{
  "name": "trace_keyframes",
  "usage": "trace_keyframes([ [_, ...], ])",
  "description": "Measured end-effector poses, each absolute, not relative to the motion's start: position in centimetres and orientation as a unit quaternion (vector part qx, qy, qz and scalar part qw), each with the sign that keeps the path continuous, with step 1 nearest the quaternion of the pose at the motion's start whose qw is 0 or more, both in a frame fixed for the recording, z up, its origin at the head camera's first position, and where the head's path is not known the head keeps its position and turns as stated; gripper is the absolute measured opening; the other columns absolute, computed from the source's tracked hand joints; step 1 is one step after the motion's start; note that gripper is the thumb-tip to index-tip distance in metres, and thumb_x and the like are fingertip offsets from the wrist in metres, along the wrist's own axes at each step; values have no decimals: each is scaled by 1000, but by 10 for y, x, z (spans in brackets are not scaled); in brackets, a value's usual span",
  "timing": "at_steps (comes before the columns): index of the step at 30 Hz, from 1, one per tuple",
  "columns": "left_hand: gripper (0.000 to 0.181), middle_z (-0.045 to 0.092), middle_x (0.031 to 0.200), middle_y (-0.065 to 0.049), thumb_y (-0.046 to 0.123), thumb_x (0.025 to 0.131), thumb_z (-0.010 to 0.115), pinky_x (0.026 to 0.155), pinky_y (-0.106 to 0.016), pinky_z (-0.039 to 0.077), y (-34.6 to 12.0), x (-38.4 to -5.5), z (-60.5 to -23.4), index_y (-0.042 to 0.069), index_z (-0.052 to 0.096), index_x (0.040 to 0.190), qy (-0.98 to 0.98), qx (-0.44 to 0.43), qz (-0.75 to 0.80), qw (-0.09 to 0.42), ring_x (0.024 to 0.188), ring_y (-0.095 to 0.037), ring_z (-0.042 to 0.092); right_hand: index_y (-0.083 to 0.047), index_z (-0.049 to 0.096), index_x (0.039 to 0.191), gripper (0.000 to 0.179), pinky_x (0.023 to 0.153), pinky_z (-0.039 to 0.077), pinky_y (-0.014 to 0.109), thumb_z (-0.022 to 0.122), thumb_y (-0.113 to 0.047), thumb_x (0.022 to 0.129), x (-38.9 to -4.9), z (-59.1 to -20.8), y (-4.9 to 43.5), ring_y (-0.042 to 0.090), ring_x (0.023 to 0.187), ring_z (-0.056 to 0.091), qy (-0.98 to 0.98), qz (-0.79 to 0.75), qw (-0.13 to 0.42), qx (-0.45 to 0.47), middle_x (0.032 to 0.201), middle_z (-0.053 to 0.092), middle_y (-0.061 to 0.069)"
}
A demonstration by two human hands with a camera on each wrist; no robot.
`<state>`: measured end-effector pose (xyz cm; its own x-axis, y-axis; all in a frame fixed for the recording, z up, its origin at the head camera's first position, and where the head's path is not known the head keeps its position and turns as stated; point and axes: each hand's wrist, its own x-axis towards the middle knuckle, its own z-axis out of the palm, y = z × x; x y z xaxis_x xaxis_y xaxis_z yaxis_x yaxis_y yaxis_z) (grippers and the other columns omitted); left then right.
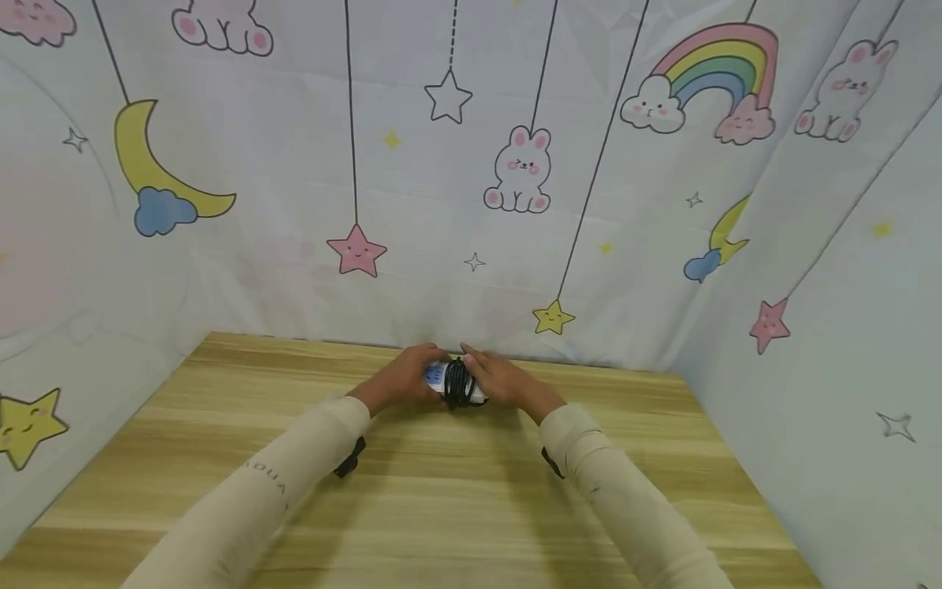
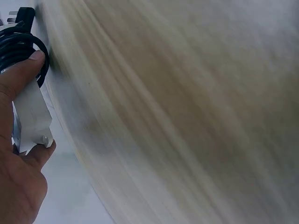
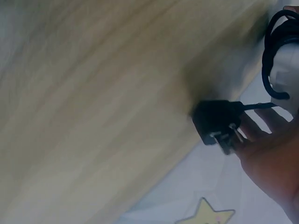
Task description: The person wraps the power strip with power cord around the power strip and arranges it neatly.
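A white power strip [image 1: 436, 376] with a bluish face is held between both hands at the table's far edge. Black cord [image 1: 459, 384] is wound several times around its middle. My left hand [image 1: 403, 378] grips the left end; in the left wrist view the thumb lies against the cord coils [image 2: 16, 49] and a finger curls under the strip's end [image 2: 33, 116]. At the right end, my right hand [image 1: 508, 381] holds the strip with its fingers around it. The black plug [image 3: 217, 120] dangles on a short piece of cord beside the right palm, its metal pins showing.
The wood-grain table [image 1: 441, 507] stretches from the person to a white cloth wall [image 1: 412, 303] printed with stars, rabbits and a rainbow. Similar cloth hangs at left and right. Black wrist devices [image 1: 351, 458] show beneath both sleeves.
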<state>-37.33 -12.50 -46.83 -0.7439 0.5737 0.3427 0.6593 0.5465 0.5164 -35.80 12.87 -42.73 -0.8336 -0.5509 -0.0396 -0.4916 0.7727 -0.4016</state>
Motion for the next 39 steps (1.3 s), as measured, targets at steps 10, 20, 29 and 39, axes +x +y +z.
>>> trace_keyframes([
  [10,85,78,137,-18,33,74,108,107,-44,60,-125,-393,-477,-1,72,142,-898,-334,-284,21,120,-29,73,-17,29,180,76,136,31,67,10,-60,121,-392,-470,128,48,165,42,943,-217,63,-244,177,45,23],
  [20,67,82,123,-14,21,77,105,97,-45,62,-116,-359,-459,4,74,134,-931,-267,-247,0,102,-26,73,-17,42,176,66,127,34,71,14,-47,124,-364,-462,100,55,155,37,972,-175,60,-144,170,44,29],
  [29,71,81,119,-5,38,73,109,93,-40,60,-130,-404,-502,14,77,131,-915,-281,-290,-2,101,-21,71,-5,58,164,68,135,33,61,16,-43,125,-366,-465,99,45,154,51,973,-139,-4,-183,161,62,26],
  [39,92,70,155,-18,35,88,99,111,-44,57,-123,-370,-460,5,58,164,-934,-221,-274,-60,127,-28,69,-11,43,175,80,139,24,66,15,-62,120,-375,-457,103,47,169,32,973,-146,55,-171,180,39,25],
])
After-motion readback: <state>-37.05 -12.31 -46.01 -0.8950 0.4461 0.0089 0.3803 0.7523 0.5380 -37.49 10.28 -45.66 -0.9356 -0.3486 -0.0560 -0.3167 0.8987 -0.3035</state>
